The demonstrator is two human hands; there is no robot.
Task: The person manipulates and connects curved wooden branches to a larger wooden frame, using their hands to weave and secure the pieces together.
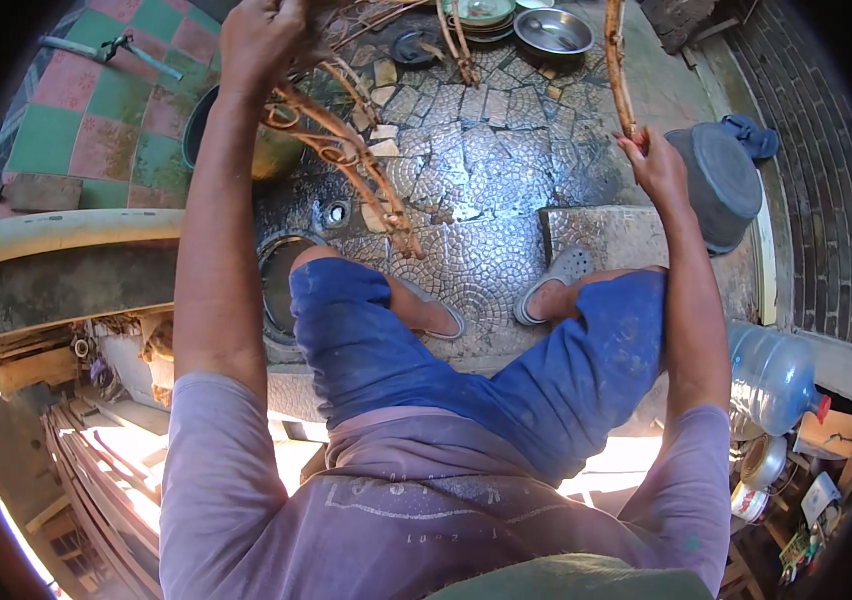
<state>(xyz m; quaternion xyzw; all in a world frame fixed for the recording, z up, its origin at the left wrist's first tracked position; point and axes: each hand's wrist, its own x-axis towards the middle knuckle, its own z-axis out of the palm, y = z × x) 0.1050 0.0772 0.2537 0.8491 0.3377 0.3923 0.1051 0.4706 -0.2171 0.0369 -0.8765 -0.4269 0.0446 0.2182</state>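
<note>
My left hand is raised at the top left, fingers closed on a brown rattan frame with curled loops and several bent canes, hanging over the wet floor. At the upper right my right hand grips the lower end of a long brown cane held upright; its upper end runs out of view. A few more bent canes show at the top middle, beside a stack of green plates.
Wet mosaic paving lies under my feet. Around it are a steel basin, a grey tub, a water bottle, a round drum, a low ledge and a green-and-pink tiled surface with a pipe.
</note>
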